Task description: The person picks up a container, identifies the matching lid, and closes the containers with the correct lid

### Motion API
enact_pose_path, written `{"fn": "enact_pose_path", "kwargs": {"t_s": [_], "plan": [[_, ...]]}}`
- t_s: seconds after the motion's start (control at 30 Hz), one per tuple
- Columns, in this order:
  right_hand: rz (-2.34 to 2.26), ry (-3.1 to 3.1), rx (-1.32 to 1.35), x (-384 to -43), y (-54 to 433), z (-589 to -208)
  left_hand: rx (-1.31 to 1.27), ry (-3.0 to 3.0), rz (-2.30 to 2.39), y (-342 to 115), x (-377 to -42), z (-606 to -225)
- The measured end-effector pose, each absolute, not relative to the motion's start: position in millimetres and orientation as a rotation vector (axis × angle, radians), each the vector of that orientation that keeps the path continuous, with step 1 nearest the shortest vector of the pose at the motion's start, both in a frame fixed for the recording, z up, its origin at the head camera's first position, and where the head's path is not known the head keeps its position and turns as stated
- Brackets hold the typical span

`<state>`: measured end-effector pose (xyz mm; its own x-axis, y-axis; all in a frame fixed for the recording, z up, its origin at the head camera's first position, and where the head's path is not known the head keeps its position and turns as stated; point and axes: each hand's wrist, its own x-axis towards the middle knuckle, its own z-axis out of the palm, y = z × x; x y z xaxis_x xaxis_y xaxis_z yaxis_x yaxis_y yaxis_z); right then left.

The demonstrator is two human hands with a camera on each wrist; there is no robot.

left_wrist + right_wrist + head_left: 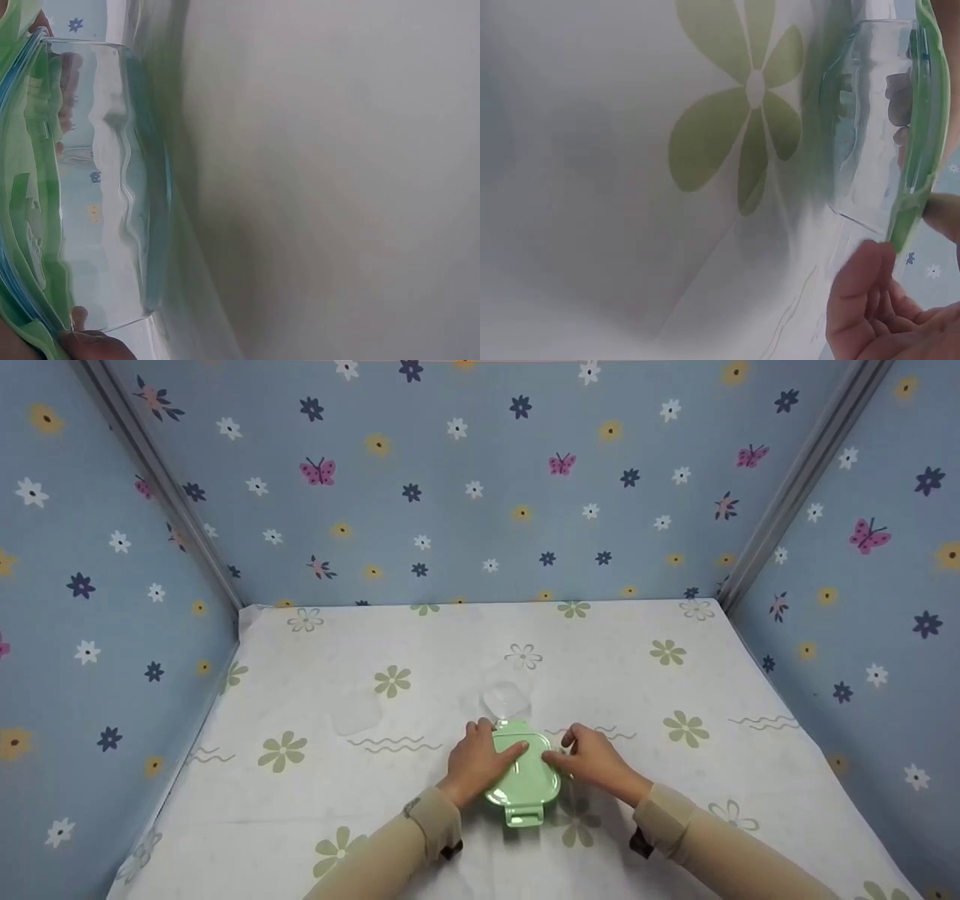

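A clear glass food container (112,195) stands on the cloth, covered by a light green lid (529,776) with flaps at its edges. My left hand (474,761) grips its left side, with the thumb over the lid's top and the fingers along the edge. At the right edge, my right hand (596,761) pinches a side flap (906,221) between thumb and index finger, as the right wrist view shows. A front flap (524,815) sticks out toward me. Through the glass in the left wrist view, fingers show on the far side.
Behind the container lies a clear, see-through piece (505,701). Farther left is a flat translucent piece (356,716). A white flowered cloth (600,675) covers the table, with blue patterned walls (480,510) at the back and both sides.
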<state>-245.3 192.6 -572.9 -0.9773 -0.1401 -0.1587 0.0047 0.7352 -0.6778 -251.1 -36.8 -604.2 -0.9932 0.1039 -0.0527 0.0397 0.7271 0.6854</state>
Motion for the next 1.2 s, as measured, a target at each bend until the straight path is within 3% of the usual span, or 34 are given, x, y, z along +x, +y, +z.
{"fn": "enact_pose_path", "kwargs": {"t_s": [0.7, 1.2], "plan": [[-0.982, 2.619, -0.236, -241.1, 191.3, -558.5, 0.064, 2.797, 1.244, -38.3, -251.3, -607.5], [-1.065, 2.484, -0.167, -247.4, 193.0, -560.0, 0.074, 2.818, 1.235, -37.6, -250.0, -605.7]]}}
